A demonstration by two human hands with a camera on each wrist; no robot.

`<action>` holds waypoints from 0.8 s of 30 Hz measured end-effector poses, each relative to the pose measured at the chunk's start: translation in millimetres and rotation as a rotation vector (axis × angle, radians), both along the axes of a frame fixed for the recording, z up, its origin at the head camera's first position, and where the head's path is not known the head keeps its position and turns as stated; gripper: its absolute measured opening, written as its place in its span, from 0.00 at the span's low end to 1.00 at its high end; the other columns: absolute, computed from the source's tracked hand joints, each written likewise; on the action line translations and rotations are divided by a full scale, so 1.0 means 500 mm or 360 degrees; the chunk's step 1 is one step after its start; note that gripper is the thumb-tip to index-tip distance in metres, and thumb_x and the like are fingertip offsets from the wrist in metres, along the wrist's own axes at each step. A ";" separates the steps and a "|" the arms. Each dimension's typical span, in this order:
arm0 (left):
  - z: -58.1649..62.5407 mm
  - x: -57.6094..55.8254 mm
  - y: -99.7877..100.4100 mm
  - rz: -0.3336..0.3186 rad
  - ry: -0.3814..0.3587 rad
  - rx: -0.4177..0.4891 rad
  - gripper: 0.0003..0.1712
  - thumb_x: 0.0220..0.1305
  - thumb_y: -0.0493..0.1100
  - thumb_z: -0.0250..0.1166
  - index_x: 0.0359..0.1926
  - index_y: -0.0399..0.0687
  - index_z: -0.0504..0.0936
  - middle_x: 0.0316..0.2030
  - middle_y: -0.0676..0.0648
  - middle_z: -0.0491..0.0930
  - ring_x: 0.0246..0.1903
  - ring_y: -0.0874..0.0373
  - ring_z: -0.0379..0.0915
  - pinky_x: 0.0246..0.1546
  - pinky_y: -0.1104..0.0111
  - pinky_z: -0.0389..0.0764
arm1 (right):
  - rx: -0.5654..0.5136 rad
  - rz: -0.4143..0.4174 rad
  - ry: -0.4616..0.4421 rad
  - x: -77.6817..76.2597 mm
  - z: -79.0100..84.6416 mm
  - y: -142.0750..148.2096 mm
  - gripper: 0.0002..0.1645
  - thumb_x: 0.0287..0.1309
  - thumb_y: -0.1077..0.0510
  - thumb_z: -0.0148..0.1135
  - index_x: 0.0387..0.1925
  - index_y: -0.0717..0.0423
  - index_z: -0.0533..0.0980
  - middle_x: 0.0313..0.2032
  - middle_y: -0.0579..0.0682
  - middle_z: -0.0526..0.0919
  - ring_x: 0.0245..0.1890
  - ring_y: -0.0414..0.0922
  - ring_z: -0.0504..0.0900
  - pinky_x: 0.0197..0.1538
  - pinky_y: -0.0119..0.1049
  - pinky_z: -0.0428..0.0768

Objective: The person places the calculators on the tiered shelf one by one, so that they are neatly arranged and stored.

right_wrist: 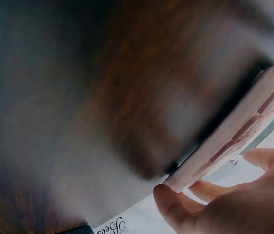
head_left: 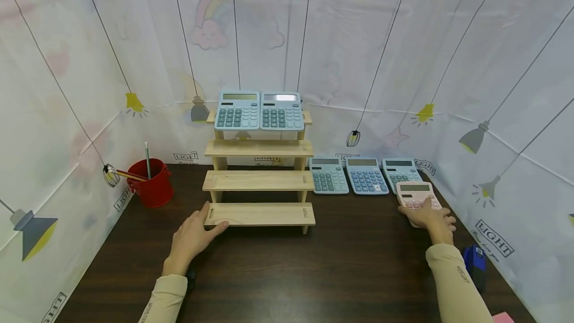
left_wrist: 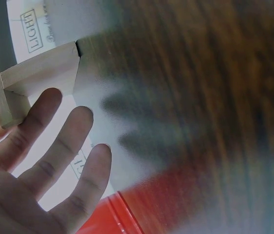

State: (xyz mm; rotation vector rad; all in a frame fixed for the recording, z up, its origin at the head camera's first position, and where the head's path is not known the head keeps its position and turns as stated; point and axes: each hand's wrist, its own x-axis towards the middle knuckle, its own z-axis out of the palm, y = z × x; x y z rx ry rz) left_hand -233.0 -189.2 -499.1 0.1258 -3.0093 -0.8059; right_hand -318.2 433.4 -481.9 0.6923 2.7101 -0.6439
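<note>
A four-step wooden display stand (head_left: 259, 181) stands on the dark table. My left hand (head_left: 192, 236) rests at the left end of its lowest step, thumb along the front edge, other fingers extended. In the left wrist view those straight fingers (left_wrist: 81, 131) lie beside the wooden end. At the right, my right hand (head_left: 428, 215) grips a pink calculator (head_left: 414, 189) across its lower part. The right wrist view shows the calculator's side (right_wrist: 224, 141) with fingertips at its edge. Two light-blue calculators (head_left: 237, 110) lean side by side on the top step.
Three blue calculators (head_left: 329, 176) lie in a row right of the stand; the pink one overlaps the rightmost (head_left: 401, 168). A red bucket (head_left: 152, 188) with pencils stands at the left. A dark-blue object (head_left: 476, 263) lies by the right sleeve. A printed curtain (head_left: 341, 54) surrounds the table.
</note>
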 end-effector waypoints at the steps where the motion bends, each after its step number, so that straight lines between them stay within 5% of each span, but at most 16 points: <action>1: 0.000 0.000 0.000 -0.0001 -0.0001 0.0001 0.60 0.59 0.78 0.58 0.79 0.46 0.54 0.64 0.34 0.73 0.56 0.38 0.75 0.52 0.40 0.78 | -0.0004 -0.0005 -0.0018 0.001 0.001 0.000 0.74 0.57 0.23 0.53 0.75 0.62 0.21 0.66 0.88 0.19 0.67 0.89 0.28 0.70 0.78 0.37; 24: 0.004 0.002 0.001 -0.0013 0.0015 0.0010 0.58 0.61 0.77 0.58 0.79 0.45 0.54 0.65 0.33 0.72 0.58 0.37 0.75 0.51 0.39 0.77 | -0.0014 0.0034 -0.0113 0.015 0.009 0.001 0.77 0.51 0.24 0.62 0.77 0.58 0.27 0.65 0.89 0.22 0.66 0.87 0.32 0.69 0.79 0.43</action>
